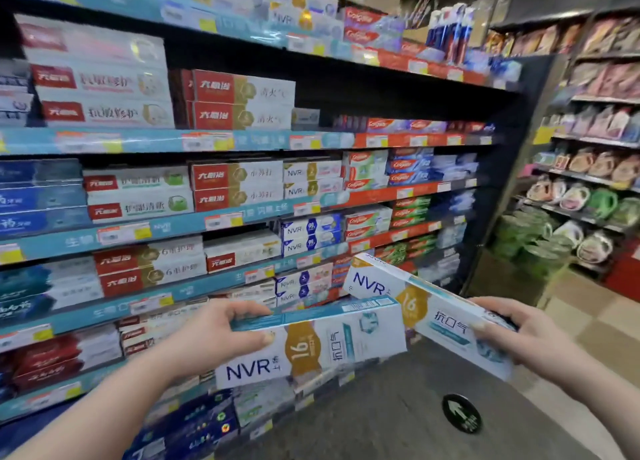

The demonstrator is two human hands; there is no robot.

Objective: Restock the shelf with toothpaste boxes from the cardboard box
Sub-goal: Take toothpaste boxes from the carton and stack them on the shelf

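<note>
2 toothpaste boxes held before shelf, floor sticker below.

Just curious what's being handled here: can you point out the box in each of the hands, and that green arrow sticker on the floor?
Left-hand NVR box (322, 349): head view, gold band on its front.
Right-hand NVR box (408, 295): head view, front face.
Arrow sticker (461, 414): head view, its centre.

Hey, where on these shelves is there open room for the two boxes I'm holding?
Open room: the dark gap on the second shelf, right of the red-and-white boxes, above the low Colgate row. Lower shelves are packed tight.
</note>
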